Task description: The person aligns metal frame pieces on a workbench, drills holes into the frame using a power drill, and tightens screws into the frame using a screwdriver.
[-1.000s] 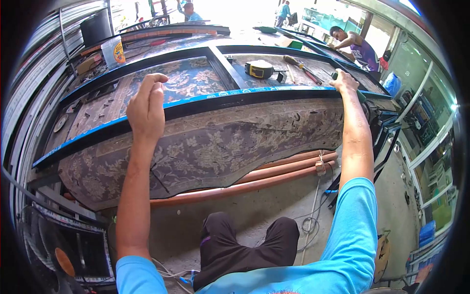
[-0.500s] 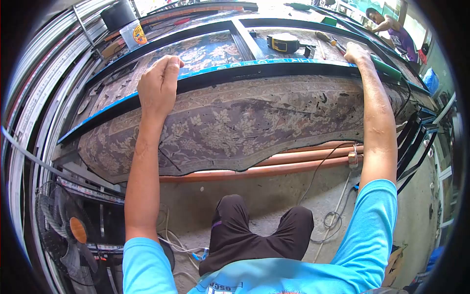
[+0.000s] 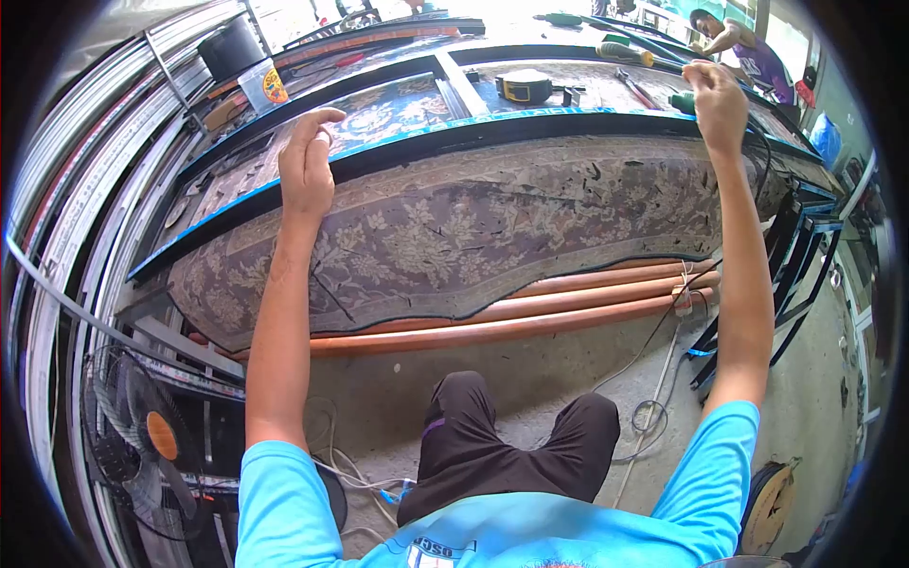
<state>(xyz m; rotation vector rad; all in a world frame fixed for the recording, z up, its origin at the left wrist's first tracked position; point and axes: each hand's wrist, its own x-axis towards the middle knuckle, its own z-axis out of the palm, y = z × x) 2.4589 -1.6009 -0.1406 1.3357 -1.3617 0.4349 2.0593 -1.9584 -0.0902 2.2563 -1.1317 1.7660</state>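
Note:
In the head view my left hand (image 3: 308,175) is over the near rail of a black metal frame (image 3: 426,147), left of the middle. Its index finger reaches out to the right, apart from the thumb; I see nothing gripped. My right hand (image 3: 720,109) is raised at the right end of the same rail, fingers pinched together; anything between them is too small to make out. A green corded power tool (image 3: 682,101) lies just left of it, partly hidden. Blue printed film (image 3: 530,116) runs along the rail's top edge.
On the table are a tape measure (image 3: 525,87), pliers with red handles (image 3: 636,90) and a yellow-ended tool (image 3: 625,52). A patterned carpet (image 3: 454,227) hangs over the front. Metal bars (image 3: 76,218) and a fan (image 3: 142,435) stand left. Another person (image 3: 757,57) works at back right.
My left hand has loosened from a fist, its index finger now stretched out. My right hand has lifted from the rail and turned, fingers pinched. The view has shifted slightly.

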